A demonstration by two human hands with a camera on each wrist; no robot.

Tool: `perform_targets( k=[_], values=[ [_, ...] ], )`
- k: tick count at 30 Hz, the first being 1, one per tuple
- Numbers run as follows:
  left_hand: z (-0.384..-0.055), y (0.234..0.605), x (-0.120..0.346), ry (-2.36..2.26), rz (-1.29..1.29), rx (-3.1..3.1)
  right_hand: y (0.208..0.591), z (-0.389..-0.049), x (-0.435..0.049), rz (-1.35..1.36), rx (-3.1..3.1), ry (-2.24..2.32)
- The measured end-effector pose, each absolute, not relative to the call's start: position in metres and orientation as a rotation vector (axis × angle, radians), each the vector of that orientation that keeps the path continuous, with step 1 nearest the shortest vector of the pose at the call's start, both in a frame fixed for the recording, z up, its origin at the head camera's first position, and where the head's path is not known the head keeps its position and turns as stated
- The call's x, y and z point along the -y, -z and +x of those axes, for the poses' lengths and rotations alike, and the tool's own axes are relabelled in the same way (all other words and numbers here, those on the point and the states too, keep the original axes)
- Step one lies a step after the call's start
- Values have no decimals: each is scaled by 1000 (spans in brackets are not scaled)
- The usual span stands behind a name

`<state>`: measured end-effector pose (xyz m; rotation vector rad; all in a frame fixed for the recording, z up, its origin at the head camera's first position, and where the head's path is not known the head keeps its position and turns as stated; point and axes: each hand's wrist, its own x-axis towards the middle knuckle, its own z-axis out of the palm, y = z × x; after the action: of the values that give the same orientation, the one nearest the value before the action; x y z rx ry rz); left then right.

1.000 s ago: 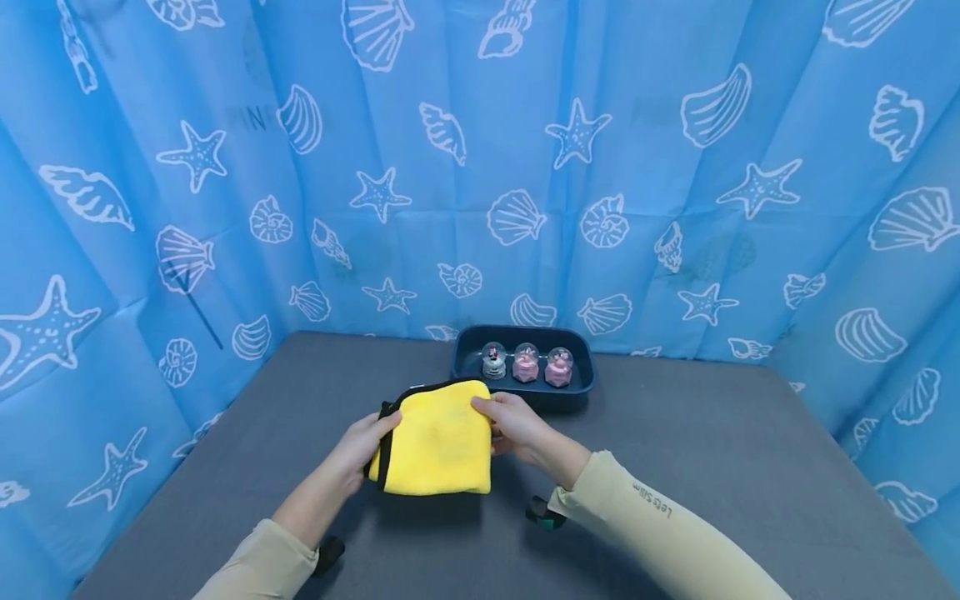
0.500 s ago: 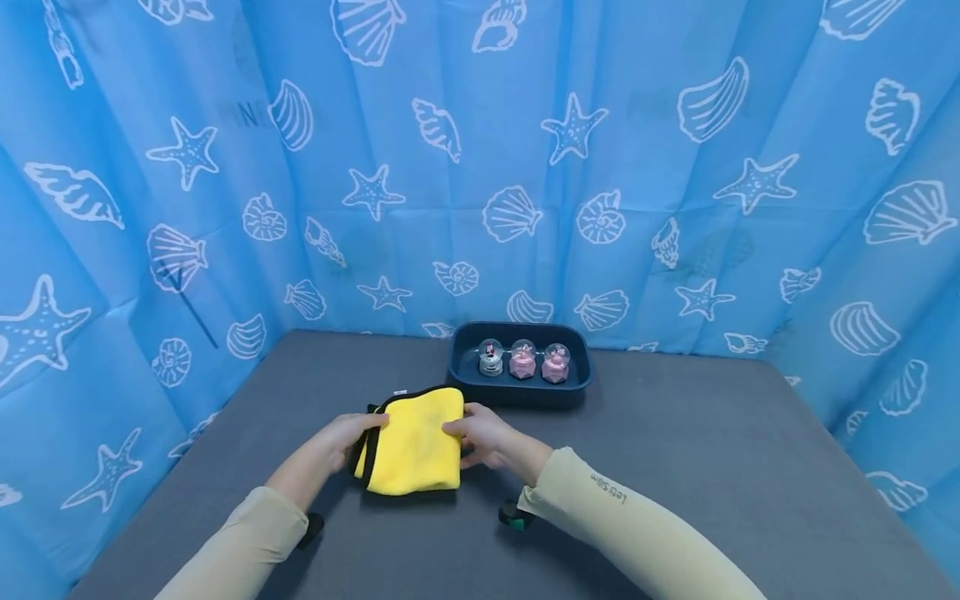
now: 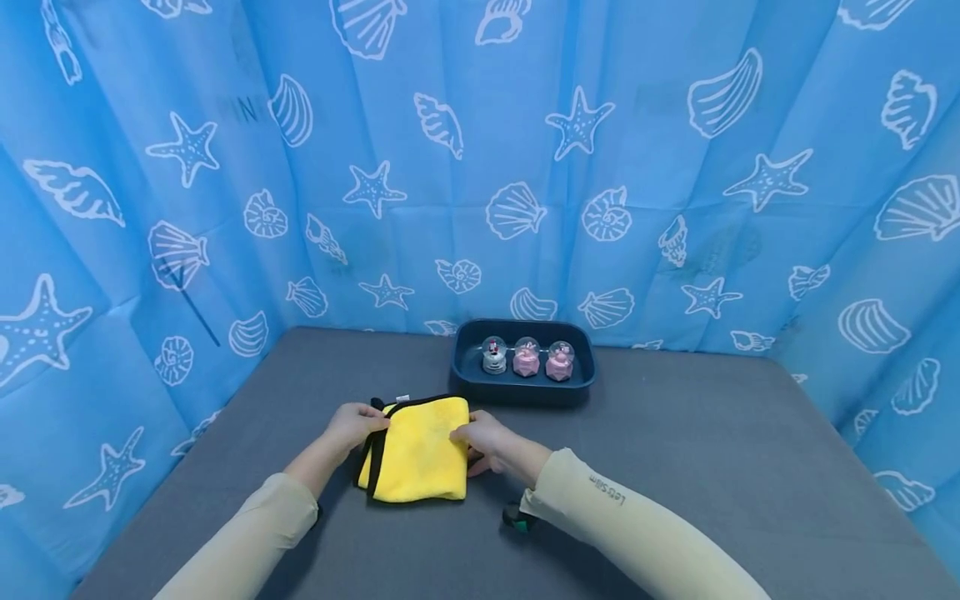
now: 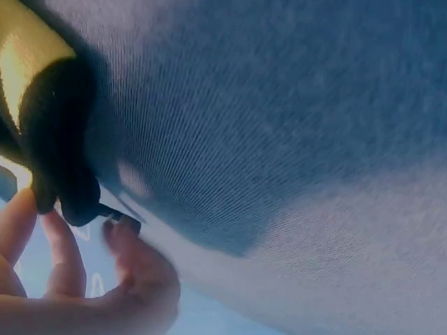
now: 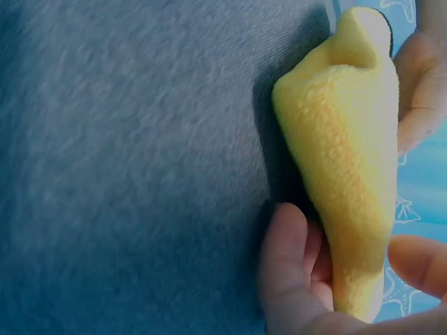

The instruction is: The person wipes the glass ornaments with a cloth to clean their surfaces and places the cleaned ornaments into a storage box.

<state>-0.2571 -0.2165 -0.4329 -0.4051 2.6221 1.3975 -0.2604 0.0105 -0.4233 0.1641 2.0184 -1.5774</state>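
A folded yellow towel [image 3: 422,454] with black edging lies low over the grey tabletop, in front of the tray. My left hand [image 3: 352,427] pinches its black-trimmed left side near the far corner. Close up in the left wrist view, the fingers [image 4: 66,258] are at the rolled black edge. On the opposite side, my right hand [image 3: 491,443] grips the folded yellow edge, thumb on top and fingers beneath. The right wrist view shows the towel's thick folded layers [image 5: 349,167] between that thumb and the fingers [image 5: 286,258].
Behind the towel stands a dark blue tray [image 3: 517,395] holding a white snow globe [image 3: 494,357] and two pink snow globes [image 3: 527,358]. A blue shell-print curtain [image 3: 480,167] closes off the table's back and sides. A black strap [image 3: 517,518] hangs below my right wrist.
Both hands have brought the folded towel left and down, closer to the tabletop and away from the tray's front. Both keep hold of it; the tray and globes stay put.
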Motion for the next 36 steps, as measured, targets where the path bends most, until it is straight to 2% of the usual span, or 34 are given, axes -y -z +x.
perform_targets(
  k=[7, 27, 32, 36],
  values=[
    [-261, 423, 216, -1440, -295, -2651, 422, -256, -16, 122, -2085, 1488],
    [-280, 449, 230, -1633, -501, -2469, 421, -251, -29, 98, -2148, 1406],
    [-269, 444, 241, -1677, -488, -2427, 415, -244, -53, 16, -2176, 1391],
    [-247, 433, 249, -1747, -452, -2463, 401, -237, -83, -128, -2270, 1335]
  ],
)
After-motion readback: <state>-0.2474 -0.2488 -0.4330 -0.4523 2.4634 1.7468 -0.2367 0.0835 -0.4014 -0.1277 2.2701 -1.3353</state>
